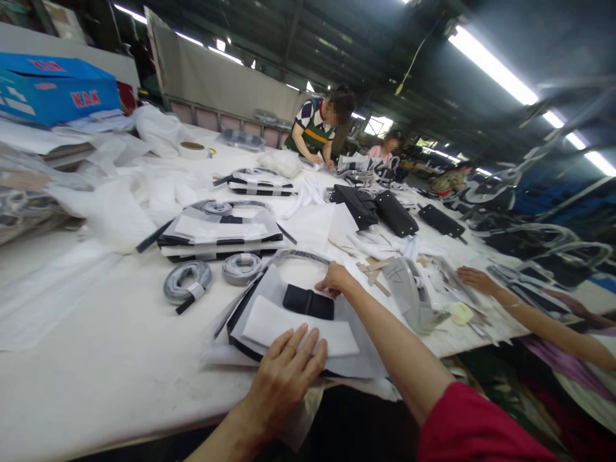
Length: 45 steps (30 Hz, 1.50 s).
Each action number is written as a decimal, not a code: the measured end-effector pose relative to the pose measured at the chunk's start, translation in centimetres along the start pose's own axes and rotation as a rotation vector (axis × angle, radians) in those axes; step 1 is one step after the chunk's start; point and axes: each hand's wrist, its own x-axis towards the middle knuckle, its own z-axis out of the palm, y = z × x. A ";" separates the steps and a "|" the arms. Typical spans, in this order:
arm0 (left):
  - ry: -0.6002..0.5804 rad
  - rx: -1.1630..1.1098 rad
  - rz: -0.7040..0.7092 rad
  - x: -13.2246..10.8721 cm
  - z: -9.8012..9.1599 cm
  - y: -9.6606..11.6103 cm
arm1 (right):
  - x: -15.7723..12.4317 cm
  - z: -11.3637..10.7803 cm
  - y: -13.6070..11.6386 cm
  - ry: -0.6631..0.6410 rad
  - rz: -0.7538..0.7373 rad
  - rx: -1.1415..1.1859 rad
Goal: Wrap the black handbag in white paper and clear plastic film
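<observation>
Left hand [286, 372] lies flat, fingers [296, 346] spread and empty, on the white sheet [332, 339] over the bag [234, 324] at the desk's [120, 359] near edge, while the right hand [335, 279], nearer the crosswise black pouch [308, 301], curls at the bag's far rim, grip unclear.

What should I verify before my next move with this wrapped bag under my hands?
1. Left hand flat and open on the white sheet: ok.
2. Right hand at the far edge of the wrapped bag; whether it grips anything: cannot tell.
3. Black pouch lies uncovered on the bag, beside the right hand: ok.
4. Wrapping fully on the table: not ok, it hangs over the near edge.
5. Coiled straps lie apart from both hands: ok.
6. Co-worker's hand is apart from the bag: ok.
</observation>
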 end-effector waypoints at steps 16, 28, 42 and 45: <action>-0.061 -0.033 0.062 0.4 -0.8 -1.5 | -2.8 -0.2 5.2 0.041 -0.192 0.697; -0.086 -0.062 0.114 0.1 -0.7 -2.0 | -8.0 -0.3 7.9 0.090 -0.529 1.118; -0.168 -0.053 0.073 0.7 -1.3 -1.8 | -19.4 5.4 9.2 0.627 -0.954 0.126; -0.194 -0.043 0.072 1.0 -1.3 -1.8 | -19.8 5.9 8.9 0.772 -0.950 0.047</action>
